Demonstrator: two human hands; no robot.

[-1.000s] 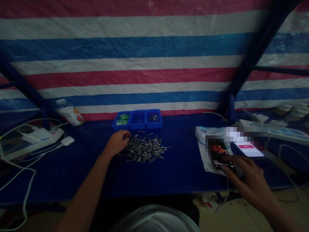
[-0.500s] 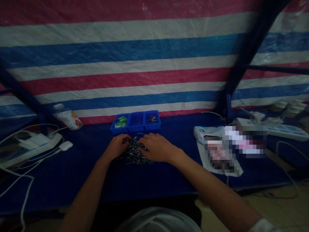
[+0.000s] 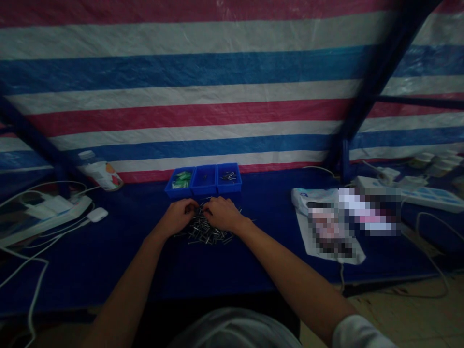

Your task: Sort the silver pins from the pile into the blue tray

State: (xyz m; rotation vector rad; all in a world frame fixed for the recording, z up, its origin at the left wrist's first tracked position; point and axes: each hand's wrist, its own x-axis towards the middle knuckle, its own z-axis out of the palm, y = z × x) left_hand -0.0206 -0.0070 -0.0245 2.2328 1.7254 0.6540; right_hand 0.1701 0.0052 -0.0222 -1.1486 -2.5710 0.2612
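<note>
On the blue table lies a loose pile of thin, shiny metal pieces [image 3: 206,231] that look like nails or screws; the exact kind is too small to tell. My left hand [image 3: 178,217] is at the pile's left side, thumb and fingers curled together in a pinch. Over its upper right part bends my right hand [image 3: 223,213], its fingers closed and pointing down among the pieces. What either set of fingertips holds is hidden. Just beyond the hands stands a blue three-compartment tray [image 3: 203,193]: green packets [image 3: 182,180] at left, a few tiny bits in the middle, metal pieces [image 3: 228,176] at right.
Left on the table are a bottle [image 3: 103,173], a power strip [image 3: 78,215] and white cables. To the right lie a white plastic bag [image 3: 302,198] with blurred-out items and another power strip [image 3: 431,198]. A striped tarp [image 3: 217,111] hangs behind, between blue frame posts [image 3: 362,106].
My right hand has shifted a little left, closer to my left hand, uncovering pieces at the pile's right side. My left hand stays nearly in place. The camera view has moved slightly.
</note>
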